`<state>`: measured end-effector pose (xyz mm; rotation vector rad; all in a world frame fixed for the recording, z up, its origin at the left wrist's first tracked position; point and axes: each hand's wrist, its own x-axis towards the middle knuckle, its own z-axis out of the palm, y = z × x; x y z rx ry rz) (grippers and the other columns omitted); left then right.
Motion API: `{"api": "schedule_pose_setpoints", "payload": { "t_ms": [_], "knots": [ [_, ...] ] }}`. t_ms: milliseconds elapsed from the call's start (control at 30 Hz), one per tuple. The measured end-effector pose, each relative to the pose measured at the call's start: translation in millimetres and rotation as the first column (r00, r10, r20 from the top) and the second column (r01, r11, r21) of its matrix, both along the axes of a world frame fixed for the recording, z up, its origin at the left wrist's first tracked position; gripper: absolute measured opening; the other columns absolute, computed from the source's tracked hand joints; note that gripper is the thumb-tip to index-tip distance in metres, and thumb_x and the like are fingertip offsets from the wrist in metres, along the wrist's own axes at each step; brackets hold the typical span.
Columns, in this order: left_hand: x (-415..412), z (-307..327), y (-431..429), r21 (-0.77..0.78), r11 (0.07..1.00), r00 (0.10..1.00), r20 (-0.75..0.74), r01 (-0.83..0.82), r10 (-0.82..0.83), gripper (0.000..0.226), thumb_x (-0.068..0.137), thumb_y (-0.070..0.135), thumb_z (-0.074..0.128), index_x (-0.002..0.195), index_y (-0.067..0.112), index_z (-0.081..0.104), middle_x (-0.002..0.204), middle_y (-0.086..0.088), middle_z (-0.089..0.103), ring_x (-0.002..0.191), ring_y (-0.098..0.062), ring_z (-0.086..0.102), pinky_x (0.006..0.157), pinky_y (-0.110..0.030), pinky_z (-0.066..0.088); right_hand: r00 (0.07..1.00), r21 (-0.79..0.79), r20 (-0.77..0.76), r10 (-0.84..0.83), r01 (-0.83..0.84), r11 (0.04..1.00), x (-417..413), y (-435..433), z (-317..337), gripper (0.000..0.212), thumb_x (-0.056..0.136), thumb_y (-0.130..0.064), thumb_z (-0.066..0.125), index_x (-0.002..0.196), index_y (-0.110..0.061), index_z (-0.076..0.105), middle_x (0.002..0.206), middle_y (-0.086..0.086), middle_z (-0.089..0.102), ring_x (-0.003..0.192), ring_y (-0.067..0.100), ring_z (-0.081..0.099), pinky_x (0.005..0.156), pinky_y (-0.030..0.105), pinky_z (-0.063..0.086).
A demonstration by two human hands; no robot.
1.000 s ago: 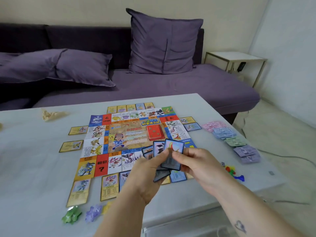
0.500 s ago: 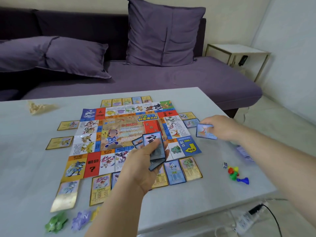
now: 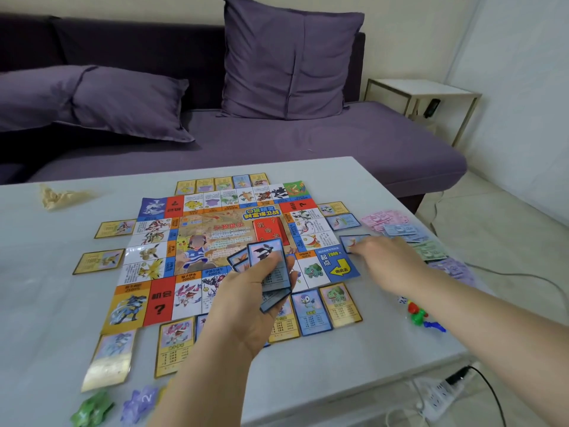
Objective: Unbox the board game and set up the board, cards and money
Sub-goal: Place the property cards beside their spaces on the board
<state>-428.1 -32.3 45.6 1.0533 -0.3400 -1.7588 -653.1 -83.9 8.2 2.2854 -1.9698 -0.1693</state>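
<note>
At the tip of the right hand (image 3: 391, 266): small blue-bordered paper card (image 3: 349, 241) lies flat on the pale grey table (image 3: 46, 303), just off the colourful square paper game board (image 3: 215, 235). Fingers reach its near corner; I cannot tell if they pinch or only press.
Left hand (image 3: 246, 303): clenched round a fanned stack of blue-bordered cards (image 3: 268, 263), thumb on top, above the board's near edge.
Beyond the right hand: pastel paper money piles (image 3: 400, 229), spread in a row.
Handling: the cards are probably light, thin, glossy and slippery, and easily bent. Slide the top one off with the thumb and take it by a corner.
</note>
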Motion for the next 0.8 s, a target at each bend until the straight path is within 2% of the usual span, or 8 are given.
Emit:
{"api": "schedule_pose_setpoints", "payload": {
  "t_ms": [133, 267, 400, 700, 800],
  "knots": [
    [0.9, -1.8, 2.5, -0.013, 1.000, 1.000, 0.015, 0.012, -0.012, 0.009, 0.088, 0.010, 0.059, 0.090, 0.003, 0.063, 0.072, -0.011, 0.072, 0.065, -0.020, 0.068, 0.063, -0.029, 0.058, 1.000, 0.019, -0.004, 0.000, 0.000, 1.000, -2.9, -2.2, -3.1, 0.050, 0.091, -0.001, 0.041, 0.134, -0.024, 0.050, 0.134, -0.003, 0.053, 0.117, 0.020, 0.053, 0.088, 0.034, 0.040],
    [4.8, -0.1, 2.5, -0.026, 1.000, 0.999, 0.039, 0.001, 0.000, 0.012, 0.087, 0.012, 0.059, 0.082, 0.004, 0.065, 0.070, -0.010, 0.072, 0.067, -0.021, 0.066, 0.075, -0.033, 0.051, 1.000, 0.016, 0.009, 0.014, -0.014, 1.000, -3.8, -7.3, -3.2, 0.047, 0.092, -0.003, 0.042, 0.133, -0.026, 0.051, 0.133, -0.003, 0.055, 0.114, 0.020, 0.055, 0.082, 0.034, 0.039],
    [9.3, 0.0, 1.2, -0.022, 1.000, 1.000, 0.025, -0.011, 0.011, 0.010, 0.088, 0.012, 0.059, 0.089, 0.003, 0.064, 0.073, -0.011, 0.072, 0.062, -0.020, 0.068, 0.062, -0.029, 0.054, 0.999, 0.022, 0.038, 0.029, -0.030, 0.999, -2.9, -10.3, -2.2, 0.045, 0.095, -0.006, 0.041, 0.133, -0.028, 0.051, 0.134, -0.005, 0.055, 0.114, 0.019, 0.055, 0.080, 0.031, 0.037],
    [11.4, -0.3, 0.5, -0.006, 1.000, 1.000, 0.018, -0.017, 0.017, 0.009, 0.088, 0.011, 0.060, 0.089, 0.002, 0.063, 0.072, -0.013, 0.072, 0.064, -0.022, 0.067, 0.056, -0.027, 0.058, 0.999, 0.064, 0.040, 0.014, -0.017, 0.998, -2.2, -11.0, 1.1, 0.042, 0.097, -0.012, 0.042, 0.135, -0.028, 0.048, 0.137, -0.007, 0.052, 0.116, 0.017, 0.054, 0.088, 0.033, 0.037],
    [13.0, 0.3, 0.5, -0.001, 1.000, 1.000, 0.002, -0.017, 0.017, 0.010, 0.088, 0.009, 0.060, 0.094, 0.001, 0.062, 0.073, -0.014, 0.072, 0.070, -0.024, 0.066, 0.053, -0.027, 0.058, 0.986, 0.031, 0.167, -0.007, 0.002, 1.000, 7.5, 0.0, 14.4, 0.039, 0.096, -0.011, 0.042, 0.131, -0.024, 0.052, 0.136, -0.006, 0.054, 0.115, 0.015, 0.054, 0.089, 0.031, 0.037]
  ]
}}
